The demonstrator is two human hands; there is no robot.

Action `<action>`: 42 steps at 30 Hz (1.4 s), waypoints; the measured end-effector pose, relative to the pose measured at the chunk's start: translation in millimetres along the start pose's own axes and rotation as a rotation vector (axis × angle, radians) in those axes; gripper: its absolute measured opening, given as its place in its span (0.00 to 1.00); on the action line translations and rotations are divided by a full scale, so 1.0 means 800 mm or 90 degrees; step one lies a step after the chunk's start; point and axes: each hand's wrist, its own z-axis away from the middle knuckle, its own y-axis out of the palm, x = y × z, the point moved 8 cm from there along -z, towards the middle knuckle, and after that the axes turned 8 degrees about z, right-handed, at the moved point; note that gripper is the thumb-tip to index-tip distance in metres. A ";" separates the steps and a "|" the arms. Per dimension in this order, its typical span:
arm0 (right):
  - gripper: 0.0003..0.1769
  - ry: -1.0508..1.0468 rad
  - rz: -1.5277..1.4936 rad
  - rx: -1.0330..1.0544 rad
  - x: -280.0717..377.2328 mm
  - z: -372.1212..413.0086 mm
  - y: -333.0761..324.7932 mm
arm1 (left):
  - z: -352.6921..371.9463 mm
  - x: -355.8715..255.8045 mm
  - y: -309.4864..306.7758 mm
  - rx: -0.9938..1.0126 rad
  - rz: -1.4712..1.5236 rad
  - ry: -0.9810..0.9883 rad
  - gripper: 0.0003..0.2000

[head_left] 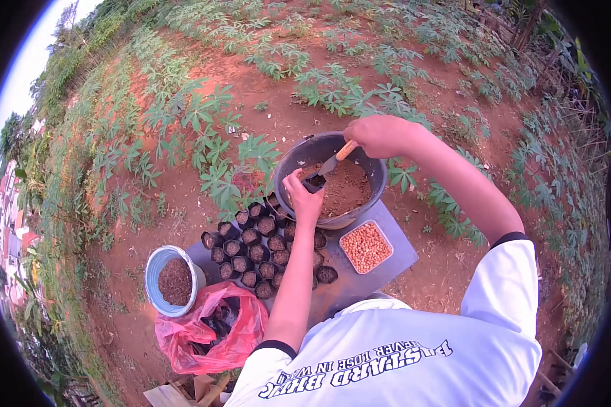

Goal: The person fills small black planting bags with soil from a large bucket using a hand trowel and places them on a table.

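Note:
Over the dark bucket (380,178), my right hand (380,136) grips the wooden handle of a trowel (330,164), its metal blade slanting down to the left. My left hand (304,195) holds a small black seedling bag (315,182) by its side, inside the bucket's rim. The trowel's tip is right at the mouth of this bag. Loose brown soil (346,188) lies in the bucket beneath both hands. Many soil-filled black seedling bags (256,253) stand packed together beside my left forearm, which hides some of them.
A square tub of orange corn kernels (366,247) sits on the grey table (395,234). To the left stand a pale blue bucket of dark soil (175,281) and a pink plastic bag (210,325) with black plastic inside. Leafy plants (197,112) grow in the reddish ground beyond.

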 end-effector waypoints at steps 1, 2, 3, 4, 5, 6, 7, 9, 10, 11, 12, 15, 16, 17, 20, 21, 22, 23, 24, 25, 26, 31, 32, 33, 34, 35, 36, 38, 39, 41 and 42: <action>0.09 -0.008 -0.019 -0.035 -0.006 0.005 -0.004 | 0.001 0.002 -0.001 -0.004 0.000 0.000 0.33; 0.09 -0.012 -0.017 -0.035 -0.011 0.010 -0.003 | 0.001 0.003 -0.001 -0.007 0.000 0.000 0.33; 0.09 0.008 -0.061 -0.101 -0.020 0.016 -0.014 | 0.000 0.004 -0.001 -0.011 0.000 0.000 0.34; 0.10 0.026 -0.105 -0.168 -0.029 0.024 -0.023 | 0.000 0.005 -0.001 -0.017 -0.001 -0.001 0.34; 0.10 0.020 -0.105 -0.167 -0.031 0.028 -0.017 | 0.000 0.007 -0.001 -0.017 -0.015 -0.008 0.34; 0.10 0.074 -0.187 -0.249 -0.045 0.038 -0.015 | 0.000 0.008 0.000 -0.015 -0.031 -0.015 0.34; 0.11 0.130 -0.272 -0.330 -0.060 0.049 -0.008 | 0.000 0.009 -0.001 -0.018 -0.036 -0.016 0.34; 0.12 0.158 -0.356 -0.395 -0.072 0.058 0.029 | 0.000 0.009 0.001 -0.012 -0.040 -0.005 0.34; 0.12 0.191 -0.436 -0.460 -0.083 0.065 0.049 | 0.000 0.008 0.001 -0.012 -0.048 -0.005 0.34; 0.14 0.202 -0.425 -0.468 -0.085 0.067 0.071 | 0.000 0.009 0.001 -0.012 -0.045 -0.013 0.34; 0.14 0.198 -0.432 -0.468 -0.083 0.066 0.090 | -0.001 0.011 0.002 -0.015 -0.041 -0.023 0.34; 0.17 0.236 -0.444 -0.433 -0.086 0.054 0.139 | -0.001 0.010 0.003 -0.008 -0.077 -0.002 0.33; 0.17 0.228 -0.450 -0.428 -0.088 0.048 0.150 | 0.000 0.011 0.002 -0.014 -0.085 -0.007 0.33; 0.18 0.219 -0.424 -0.410 -0.087 0.040 0.161 | 0.000 0.012 0.002 -0.016 -0.092 -0.009 0.33; 0.23 0.166 -0.372 -0.387 -0.090 0.012 0.195 | 0.000 0.012 -0.001 -0.038 -0.108 -0.028 0.33; 0.23 0.154 -0.357 -0.357 -0.088 -0.001 0.209 | -0.001 0.012 0.000 -0.031 -0.120 -0.019 0.33; 0.24 0.141 -0.341 -0.327 -0.086 -0.012 0.219 | -0.002 0.010 0.001 -0.023 -0.132 -0.009 0.33; 0.26 0.144 -0.338 -0.290 -0.086 -0.025 0.231 | -0.002 0.012 0.001 -0.027 -0.135 -0.020 0.33; 0.26 0.127 -0.341 -0.281 -0.084 -0.035 0.237 | -0.001 0.013 -0.001 -0.041 -0.144 -0.030 0.33; 0.27 0.131 -0.328 -0.253 -0.085 -0.047 0.245 | -0.002 0.014 -0.001 -0.044 -0.147 -0.038 0.33; 0.28 0.136 -0.314 -0.227 -0.086 -0.058 0.252 | -0.002 0.015 -0.001 -0.046 -0.149 -0.045 0.33; 0.26 0.103 -0.321 -0.204 -0.082 -0.102 0.290 | -0.001 0.021 -0.006 -0.077 -0.184 -0.033 0.33; 0.25 0.108 -0.336 -0.192 -0.082 -0.108 0.303 | -0.001 0.023 -0.007 -0.080 -0.186 -0.038 0.33; 0.24 0.092 -0.337 -0.190 -0.077 -0.110 0.303 | -0.001 0.023 -0.008 -0.084 -0.187 -0.044 0.33; 0.24 0.084 -0.338 -0.187 -0.075 -0.113 0.304 | 0.000 0.022 -0.009 -0.091 -0.191 -0.047 0.33; 0.23 0.067 -0.320 -0.185 -0.072 -0.115 0.304 | 0.001 0.024 -0.010 -0.098 -0.195 -0.065 0.33; 0.23 0.050 -0.300 -0.185 -0.069 -0.118 0.304 | 0.001 0.028 -0.011 -0.106 -0.199 -0.080 0.32; 0.23 0.049 -0.283 -0.166 -0.067 -0.121 0.308 | 0.001 0.027 -0.014 -0.122 -0.210 -0.067 0.32; 0.24 0.054 -0.268 -0.147 -0.065 -0.125 0.318 | 0.001 0.025 -0.014 -0.130 -0.206 -0.058 0.32; 0.22 0.048 -0.249 -0.142 -0.061 -0.131 0.330 | 0.003 0.025 -0.015 -0.138 -0.206 -0.063 0.30; 0.21 0.050 -0.234 -0.136 -0.060 -0.132 0.333 | 0.004 0.025 -0.016 -0.146 -0.204 -0.064 0.30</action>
